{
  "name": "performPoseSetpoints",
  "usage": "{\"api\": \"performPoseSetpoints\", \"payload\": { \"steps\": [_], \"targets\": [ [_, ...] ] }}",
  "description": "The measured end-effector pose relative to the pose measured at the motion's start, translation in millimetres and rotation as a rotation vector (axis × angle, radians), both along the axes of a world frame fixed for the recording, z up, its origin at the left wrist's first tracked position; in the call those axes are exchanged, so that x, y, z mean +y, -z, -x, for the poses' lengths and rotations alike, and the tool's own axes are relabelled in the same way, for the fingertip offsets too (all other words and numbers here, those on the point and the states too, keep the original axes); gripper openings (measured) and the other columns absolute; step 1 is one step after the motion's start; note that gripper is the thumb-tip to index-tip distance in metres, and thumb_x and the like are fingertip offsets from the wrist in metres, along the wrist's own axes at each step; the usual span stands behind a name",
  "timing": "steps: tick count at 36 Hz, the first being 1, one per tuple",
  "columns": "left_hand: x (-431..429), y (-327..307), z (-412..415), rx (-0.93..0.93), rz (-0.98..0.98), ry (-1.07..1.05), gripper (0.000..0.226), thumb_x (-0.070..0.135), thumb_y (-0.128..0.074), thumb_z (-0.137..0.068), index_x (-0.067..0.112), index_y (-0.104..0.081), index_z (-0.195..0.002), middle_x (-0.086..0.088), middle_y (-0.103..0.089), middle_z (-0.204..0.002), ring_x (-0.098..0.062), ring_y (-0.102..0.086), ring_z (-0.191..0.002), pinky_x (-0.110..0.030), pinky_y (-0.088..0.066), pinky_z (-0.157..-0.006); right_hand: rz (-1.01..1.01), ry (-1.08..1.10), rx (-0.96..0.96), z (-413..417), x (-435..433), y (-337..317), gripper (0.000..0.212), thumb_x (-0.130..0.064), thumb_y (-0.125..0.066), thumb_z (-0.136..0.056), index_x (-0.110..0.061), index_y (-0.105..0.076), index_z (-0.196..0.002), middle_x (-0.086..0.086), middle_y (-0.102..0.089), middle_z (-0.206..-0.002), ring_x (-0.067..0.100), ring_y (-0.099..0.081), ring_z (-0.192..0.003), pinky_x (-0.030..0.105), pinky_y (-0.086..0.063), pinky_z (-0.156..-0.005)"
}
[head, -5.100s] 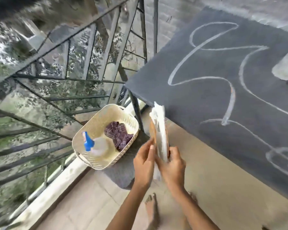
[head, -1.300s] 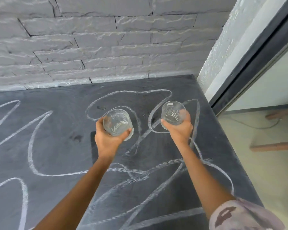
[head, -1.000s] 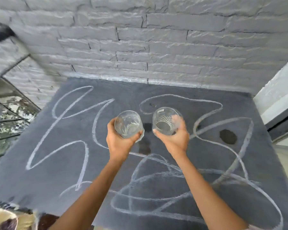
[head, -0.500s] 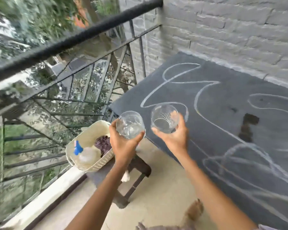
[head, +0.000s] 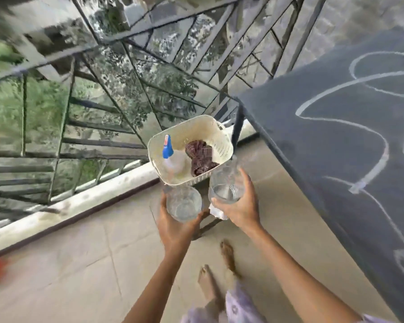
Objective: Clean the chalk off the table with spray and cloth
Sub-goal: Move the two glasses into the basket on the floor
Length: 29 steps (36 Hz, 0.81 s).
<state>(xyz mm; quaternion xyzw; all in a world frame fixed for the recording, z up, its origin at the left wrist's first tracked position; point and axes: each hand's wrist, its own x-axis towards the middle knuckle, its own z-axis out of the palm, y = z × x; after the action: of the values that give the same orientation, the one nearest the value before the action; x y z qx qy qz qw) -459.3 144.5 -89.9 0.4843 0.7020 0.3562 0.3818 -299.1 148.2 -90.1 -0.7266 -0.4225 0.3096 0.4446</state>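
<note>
The dark slate table point(head: 336, 127) with white chalk lines point(head: 331, 121) fills the right side. To its left a cream basket point(head: 222, 145) holds a clear spray bottle with a blue nozzle point(head: 168, 151) and a dark purple cloth point(head: 200, 157). My left hand point(head: 175, 227) grips a clear glass point(head: 183, 202) just below the basket. My right hand point(head: 243, 206) grips a second clear glass point(head: 226, 183) at the basket's near right corner.
A metal railing point(head: 117, 73) with a low ledge point(head: 68, 206) runs along the left, with trees beyond it. The basket stands on a small dark stool point(head: 208, 226); something white point(head: 217, 212) lies on it. My bare feet point(head: 219, 271) stand on the beige tiled floor.
I have turned from the table toward the basket. Both hands carried the glasses off the table and down to just in front of the basket.
</note>
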Motion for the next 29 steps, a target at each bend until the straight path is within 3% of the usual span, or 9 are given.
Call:
{"api": "performPoseSetpoints", "payload": {
  "steps": [2, 5, 8, 11, 14, 18, 21, 25, 29],
  "targets": [
    [5, 19, 5, 0.018, 0.008, -0.016, 0.083, 0.023, -0.090, -0.050, 0.016, -0.046, -0.120, 0.001, -0.053, -0.114, -0.017, -0.050, -0.105, -0.014, -0.036, -0.083, 0.034, -0.049, -0.018, 3, 9, 18, 0.091, -0.022, -0.086, -0.053, -0.026, -0.040, -0.132, -0.005, -0.052, -0.129, 0.017, -0.051, -0.119, 0.040, -0.043, -0.099],
    [18, 57, 13, 0.011, 0.051, -0.036, 0.080, 0.017, -0.089, -0.051, 0.028, -0.038, -0.111, 0.010, -0.049, -0.103, -0.011, -0.049, -0.094, 0.003, -0.031, -0.070, 0.060, -0.126, -0.029, 12, 26, 54, 0.087, -0.024, -0.086, -0.052, -0.037, -0.036, -0.123, -0.024, -0.049, -0.118, 0.013, -0.053, -0.112, 0.027, -0.044, -0.093],
    [28, 83, 18, -0.002, 0.073, -0.049, 0.084, 0.016, -0.090, -0.048, 0.027, -0.036, -0.111, 0.013, -0.047, -0.099, 0.002, -0.050, -0.084, 0.005, -0.033, -0.064, 0.095, -0.178, -0.065, 20, 34, 80, 0.089, -0.034, -0.086, -0.050, -0.030, -0.035, -0.123, -0.015, -0.052, -0.118, 0.011, -0.054, -0.108, 0.020, -0.042, -0.088],
    [37, 108, 25, -0.002, 0.099, -0.054, 0.092, 0.019, -0.092, -0.045, 0.019, -0.039, -0.120, 0.009, -0.044, -0.107, 0.004, -0.048, -0.087, 0.007, -0.031, -0.071, 0.113, -0.230, -0.083, 26, 37, 100, 0.091, -0.043, -0.082, -0.047, -0.028, -0.034, -0.123, -0.015, -0.051, -0.116, 0.001, -0.050, -0.103, 0.005, -0.034, -0.084],
    [43, 129, 30, 0.014, 0.130, -0.022, 0.097, 0.019, -0.093, -0.044, 0.019, -0.037, -0.122, 0.018, -0.039, -0.105, 0.016, -0.044, -0.090, 0.008, -0.029, -0.072, 0.124, -0.293, -0.113, 25, 43, 122, 0.092, -0.036, -0.085, -0.049, -0.019, -0.036, -0.125, -0.010, -0.051, -0.118, -0.001, -0.047, -0.106, -0.003, -0.027, -0.086],
    [48, 146, 33, 0.048, 0.136, 0.000, 0.092, 0.029, -0.091, -0.044, 0.025, -0.038, -0.119, 0.019, -0.040, -0.105, 0.007, -0.043, -0.095, 0.001, -0.031, -0.078, 0.147, -0.405, -0.186, 17, 54, 145, 0.095, -0.029, -0.088, -0.050, -0.019, -0.033, -0.128, -0.004, -0.048, -0.124, 0.010, -0.048, -0.113, 0.007, -0.031, -0.091],
    [51, 153, 32, 0.051, 0.093, -0.004, 0.080, 0.034, -0.085, -0.044, 0.043, -0.039, -0.108, 0.023, -0.044, -0.101, 0.013, -0.046, -0.092, 0.002, -0.033, -0.077, 0.136, -0.488, -0.272, 14, 64, 153, 0.094, -0.028, -0.088, -0.052, -0.021, -0.031, -0.127, 0.002, -0.044, -0.124, 0.012, -0.044, -0.114, 0.015, -0.034, -0.092],
    [56, 162, 29, 0.050, 0.119, 0.019, 0.085, 0.035, -0.082, -0.045, 0.032, -0.035, -0.115, 0.006, -0.045, -0.112, -0.009, -0.048, -0.103, -0.017, -0.039, -0.087, 0.177, -0.549, -0.373, 13, 70, 157, 0.093, -0.032, -0.086, -0.053, -0.019, -0.030, -0.126, 0.000, -0.041, -0.122, 0.017, -0.048, -0.109, 0.025, -0.042, -0.084],
    [58, 170, 29, 0.031, 0.119, 0.052, 0.088, 0.028, -0.084, -0.046, 0.038, -0.030, -0.115, 0.008, -0.043, -0.115, -0.005, -0.047, -0.103, -0.002, -0.034, -0.082, 0.216, -0.588, -0.473, 11, 70, 161, 0.094, -0.037, -0.085, -0.053, -0.015, -0.032, -0.128, 0.003, -0.045, -0.122, 0.025, -0.052, -0.107, 0.031, -0.045, -0.081]
  ]
}}
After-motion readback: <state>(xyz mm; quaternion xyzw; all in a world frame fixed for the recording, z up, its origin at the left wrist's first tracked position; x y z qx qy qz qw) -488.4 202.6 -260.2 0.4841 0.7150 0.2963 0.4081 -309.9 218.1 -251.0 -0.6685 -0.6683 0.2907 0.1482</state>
